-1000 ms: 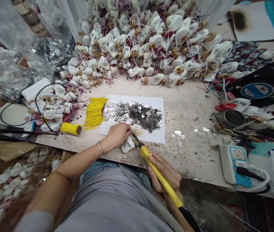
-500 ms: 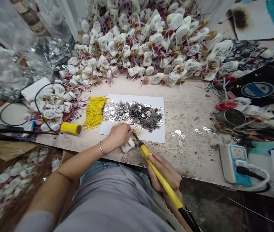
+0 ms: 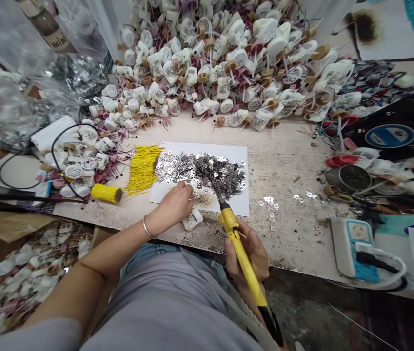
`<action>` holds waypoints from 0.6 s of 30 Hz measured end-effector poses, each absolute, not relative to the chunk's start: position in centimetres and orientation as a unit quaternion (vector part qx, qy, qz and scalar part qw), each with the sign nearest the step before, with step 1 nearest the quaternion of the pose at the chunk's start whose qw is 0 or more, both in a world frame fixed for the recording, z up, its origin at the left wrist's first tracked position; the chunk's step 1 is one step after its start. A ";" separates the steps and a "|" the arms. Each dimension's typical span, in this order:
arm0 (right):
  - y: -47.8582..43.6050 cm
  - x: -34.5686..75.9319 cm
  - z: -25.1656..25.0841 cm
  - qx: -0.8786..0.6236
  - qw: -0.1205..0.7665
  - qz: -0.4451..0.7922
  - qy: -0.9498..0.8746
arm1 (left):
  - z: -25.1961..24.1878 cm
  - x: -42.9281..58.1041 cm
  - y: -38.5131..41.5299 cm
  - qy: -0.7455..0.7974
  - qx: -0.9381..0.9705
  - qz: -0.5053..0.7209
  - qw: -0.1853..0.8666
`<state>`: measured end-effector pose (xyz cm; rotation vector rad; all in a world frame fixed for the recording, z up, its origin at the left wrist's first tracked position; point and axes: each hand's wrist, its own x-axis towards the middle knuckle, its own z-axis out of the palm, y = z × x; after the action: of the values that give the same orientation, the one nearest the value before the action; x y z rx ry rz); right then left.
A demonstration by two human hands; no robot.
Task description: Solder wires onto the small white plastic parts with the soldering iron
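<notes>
My right hand (image 3: 256, 253) is wrapped round a yellow soldering iron (image 3: 241, 251). The iron's dark tip points up and left, over the front of a heap of small flat metal pieces (image 3: 207, 170). My left hand (image 3: 177, 202) is closed, with its fingertips pinched together at the front of the white sheet (image 3: 241, 207). Whatever lies between those fingertips is too small to make out. Just below them, near the table's front edge, is a white plastic housing (image 3: 192, 219). Brownish residue (image 3: 205, 198) stains the sheet between the left fingers and the iron.
Yellow wires (image 3: 143, 168) are spread left of the heap, beside a tied yellow bundle (image 3: 106, 193). White plastic assemblies with wires (image 3: 228, 63) are piled at the back. A power strip (image 3: 355, 248) and a round metal tin (image 3: 353, 178) stand at right. Loose metal pieces (image 3: 270, 202) lie right of the sheet.
The soldering iron's tip has moved away from my left fingers, up and right to the metal heap. My left hand has shifted slightly left and its fingers have turned upward.
</notes>
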<state>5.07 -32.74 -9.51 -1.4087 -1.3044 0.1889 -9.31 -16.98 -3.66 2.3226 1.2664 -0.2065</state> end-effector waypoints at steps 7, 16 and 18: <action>-29.6 4.1 -8.4 -0.576 0.581 0.109 -0.564 | -3.5 -11.2 -16.7 0.472 0.840 -0.112 0.244; -32.6 5.6 -7.0 -0.566 0.539 0.097 -0.617 | -2.2 -10.6 -15.9 0.499 0.829 -0.117 0.225; -33.2 5.8 -6.8 -0.571 0.538 0.099 -0.612 | -2.5 -10.4 -15.9 0.496 0.830 -0.094 0.238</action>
<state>5.79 -33.25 -6.82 -1.3588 -1.4565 0.2348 -10.44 -15.88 -2.47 2.2737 1.3589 -0.2586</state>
